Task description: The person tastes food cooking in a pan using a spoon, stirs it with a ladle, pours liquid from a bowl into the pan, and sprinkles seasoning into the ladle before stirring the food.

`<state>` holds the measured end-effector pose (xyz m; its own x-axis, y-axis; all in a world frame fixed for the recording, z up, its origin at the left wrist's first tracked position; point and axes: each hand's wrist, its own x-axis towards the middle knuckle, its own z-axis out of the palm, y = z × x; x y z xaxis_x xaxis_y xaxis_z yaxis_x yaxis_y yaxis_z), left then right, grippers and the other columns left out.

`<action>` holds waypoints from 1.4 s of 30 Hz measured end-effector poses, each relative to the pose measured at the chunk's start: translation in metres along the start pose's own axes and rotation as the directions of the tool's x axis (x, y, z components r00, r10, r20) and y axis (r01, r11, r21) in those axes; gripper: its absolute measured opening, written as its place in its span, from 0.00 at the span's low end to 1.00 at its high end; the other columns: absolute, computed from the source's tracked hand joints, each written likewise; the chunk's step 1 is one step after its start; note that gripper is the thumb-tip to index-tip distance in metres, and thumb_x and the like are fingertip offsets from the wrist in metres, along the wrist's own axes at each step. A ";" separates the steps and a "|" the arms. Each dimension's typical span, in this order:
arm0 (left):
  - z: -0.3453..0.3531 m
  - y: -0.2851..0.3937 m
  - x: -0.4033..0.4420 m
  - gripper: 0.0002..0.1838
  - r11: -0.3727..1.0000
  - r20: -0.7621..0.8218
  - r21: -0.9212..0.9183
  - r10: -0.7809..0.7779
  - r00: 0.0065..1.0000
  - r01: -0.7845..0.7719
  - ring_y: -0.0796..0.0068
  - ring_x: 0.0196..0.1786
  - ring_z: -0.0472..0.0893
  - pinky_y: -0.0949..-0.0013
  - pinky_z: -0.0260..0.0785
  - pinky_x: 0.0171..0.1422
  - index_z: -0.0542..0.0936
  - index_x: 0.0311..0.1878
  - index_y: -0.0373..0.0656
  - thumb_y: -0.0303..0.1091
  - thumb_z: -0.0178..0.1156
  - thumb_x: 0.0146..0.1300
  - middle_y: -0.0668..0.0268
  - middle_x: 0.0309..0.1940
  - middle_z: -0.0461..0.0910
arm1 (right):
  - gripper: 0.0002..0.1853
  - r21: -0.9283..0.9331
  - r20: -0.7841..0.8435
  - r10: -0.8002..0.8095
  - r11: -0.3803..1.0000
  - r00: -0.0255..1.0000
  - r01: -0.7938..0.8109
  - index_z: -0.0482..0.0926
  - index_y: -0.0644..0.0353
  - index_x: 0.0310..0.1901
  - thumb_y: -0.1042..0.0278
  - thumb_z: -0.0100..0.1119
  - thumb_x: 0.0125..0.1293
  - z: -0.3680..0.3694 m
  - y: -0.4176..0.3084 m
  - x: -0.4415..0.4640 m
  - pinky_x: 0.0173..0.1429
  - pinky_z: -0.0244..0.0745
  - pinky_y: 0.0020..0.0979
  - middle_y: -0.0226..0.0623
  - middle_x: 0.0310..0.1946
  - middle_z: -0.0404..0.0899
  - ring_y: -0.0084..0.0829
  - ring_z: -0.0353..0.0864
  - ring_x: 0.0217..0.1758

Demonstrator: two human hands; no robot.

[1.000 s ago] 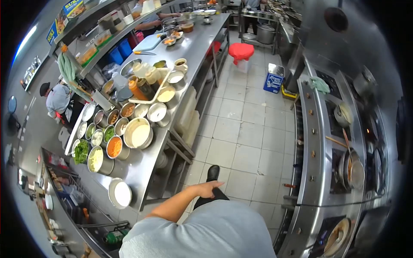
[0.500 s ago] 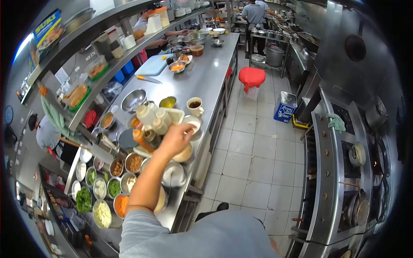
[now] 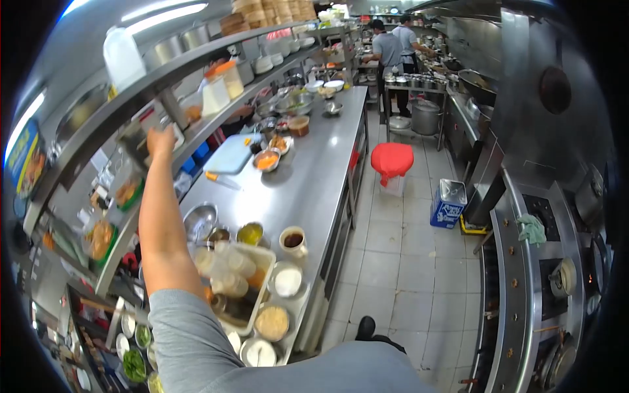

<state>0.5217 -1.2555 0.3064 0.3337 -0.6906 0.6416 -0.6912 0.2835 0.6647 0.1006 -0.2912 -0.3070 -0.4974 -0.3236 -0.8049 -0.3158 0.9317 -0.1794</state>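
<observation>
My left hand (image 3: 161,141) is stretched out to the lower metal shelf (image 3: 190,139) at the upper left. Its fingers are curled at the small containers there, and what they grip is too small to make out. Under my forearm a white tray (image 3: 262,288) holds squeeze bottles (image 3: 230,268). Beside the tray are a cup of dark liquid (image 3: 293,241), a pot of white powder (image 3: 287,281) and a pot of pale crumbs (image 3: 272,322). My right hand is not in view.
A steel counter (image 3: 308,167) carries a blue cutting board (image 3: 229,154), a knife and bowls. A red-covered stool (image 3: 392,160) and a blue tin (image 3: 449,204) stand in the aisle. Stoves (image 3: 550,262) line the right. Two people (image 3: 388,49) work at the back.
My left hand has moved from the white-powder pot up and left to the shelf. The view has tilted up, showing more of the upper shelf and the back of the kitchen.
</observation>
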 end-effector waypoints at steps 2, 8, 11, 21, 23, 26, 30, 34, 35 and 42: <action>0.007 -0.010 0.038 0.24 0.989 0.126 0.145 -0.030 0.992 0.011 0.58 0.34 0.87 0.61 0.77 0.48 0.85 0.34 0.30 0.50 0.64 0.57 0.51 0.24 0.85 | 0.25 -0.125 0.019 -0.045 0.991 0.999 0.047 0.77 0.58 0.60 0.51 0.55 0.67 -0.011 0.002 0.025 0.60 0.73 0.47 0.54 0.53 0.79 0.51 0.79 0.54; 0.016 -0.012 0.051 0.22 0.910 -0.017 0.380 0.185 0.983 -0.165 0.48 0.38 0.85 0.50 0.75 0.48 0.86 0.34 0.34 0.46 0.55 0.63 0.46 0.30 0.84 | 0.26 0.258 -0.474 -0.060 0.945 0.879 0.203 0.80 0.61 0.57 0.52 0.63 0.62 -0.123 -0.118 0.070 0.59 0.76 0.44 0.51 0.46 0.84 0.49 0.82 0.51; 0.006 0.010 0.061 0.23 0.859 -0.068 0.440 0.322 0.944 -0.261 0.48 0.49 0.83 0.52 0.74 0.53 0.82 0.47 0.32 0.46 0.53 0.68 0.44 0.45 0.83 | 0.23 0.313 -0.612 -0.111 0.875 0.783 0.369 0.79 0.63 0.56 0.60 0.62 0.62 -0.186 -0.165 0.063 0.56 0.77 0.39 0.53 0.46 0.83 0.48 0.83 0.49; -0.015 0.206 -0.135 0.17 0.432 0.014 -0.277 0.895 0.446 -0.858 0.70 0.41 0.82 0.69 0.75 0.44 0.81 0.54 0.35 0.40 0.58 0.72 0.60 0.40 0.83 | 0.23 0.270 -0.194 0.207 0.951 0.959 -0.150 0.86 0.60 0.42 0.47 0.56 0.63 0.024 -0.038 0.078 0.57 0.76 0.47 0.52 0.47 0.83 0.51 0.82 0.51; -0.026 0.248 -0.230 0.14 0.201 -0.063 -0.393 0.968 0.244 -0.897 0.73 0.25 0.81 0.68 0.74 0.30 0.85 0.42 0.35 0.37 0.58 0.72 0.65 0.25 0.83 | 0.17 0.024 0.088 0.122 0.992 0.989 -0.125 0.88 0.56 0.41 0.54 0.57 0.61 0.149 0.027 0.126 0.55 0.77 0.48 0.48 0.46 0.84 0.50 0.83 0.48; -0.032 0.267 -0.328 0.12 -0.063 -0.047 -0.590 0.998 -0.044 -0.805 0.61 0.37 0.85 0.61 0.77 0.44 0.85 0.47 0.36 0.35 0.59 0.71 0.57 0.38 0.86 | 0.16 0.365 0.009 0.375 0.862 0.927 -0.352 0.88 0.55 0.41 0.57 0.56 0.61 0.159 0.001 -0.014 0.56 0.77 0.47 0.49 0.47 0.84 0.50 0.83 0.50; -0.034 0.258 -0.414 0.13 0.049 0.209 -0.643 0.971 -0.113 -0.764 0.53 0.42 0.84 0.60 0.76 0.49 0.83 0.51 0.35 0.32 0.60 0.70 0.52 0.40 0.85 | 0.17 0.450 -0.010 0.394 0.823 0.919 -0.347 0.88 0.56 0.42 0.54 0.55 0.63 0.194 0.015 -0.133 0.58 0.76 0.48 0.50 0.50 0.83 0.50 0.82 0.53; -0.071 0.257 -0.487 0.12 0.121 0.194 -0.768 0.980 -0.049 -0.629 0.54 0.40 0.84 0.60 0.76 0.46 0.84 0.49 0.36 0.34 0.59 0.70 0.51 0.39 0.85 | 0.18 0.523 -0.174 0.457 0.793 0.872 -0.311 0.85 0.58 0.46 0.55 0.55 0.62 0.188 0.045 -0.225 0.58 0.76 0.48 0.50 0.48 0.83 0.49 0.82 0.53; -0.086 0.255 -0.504 0.14 0.185 0.252 -0.762 0.968 -0.020 -0.621 0.53 0.40 0.84 0.60 0.76 0.47 0.84 0.49 0.34 0.36 0.59 0.71 0.51 0.39 0.85 | 0.18 0.598 -0.304 0.541 0.749 0.784 -0.285 0.84 0.58 0.46 0.56 0.55 0.63 0.182 0.059 -0.246 0.57 0.76 0.48 0.51 0.47 0.83 0.49 0.81 0.53; -0.168 0.259 -0.685 0.17 0.566 0.540 -0.815 0.820 0.192 -0.123 0.56 0.45 0.83 0.57 0.74 0.53 0.83 0.48 0.30 0.39 0.57 0.73 0.46 0.43 0.84 | 0.19 0.624 -0.769 0.473 0.703 -0.429 -0.342 0.80 0.58 0.52 0.77 0.59 0.56 0.082 0.225 -0.435 0.57 0.74 0.46 0.47 0.49 0.77 0.51 0.75 0.54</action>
<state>0.2218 -0.5978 0.1030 -0.8484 -0.2595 0.4613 0.0904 0.7877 0.6094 0.3125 0.0730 -0.0434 -0.5574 0.4532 0.6957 0.4520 0.8685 -0.2035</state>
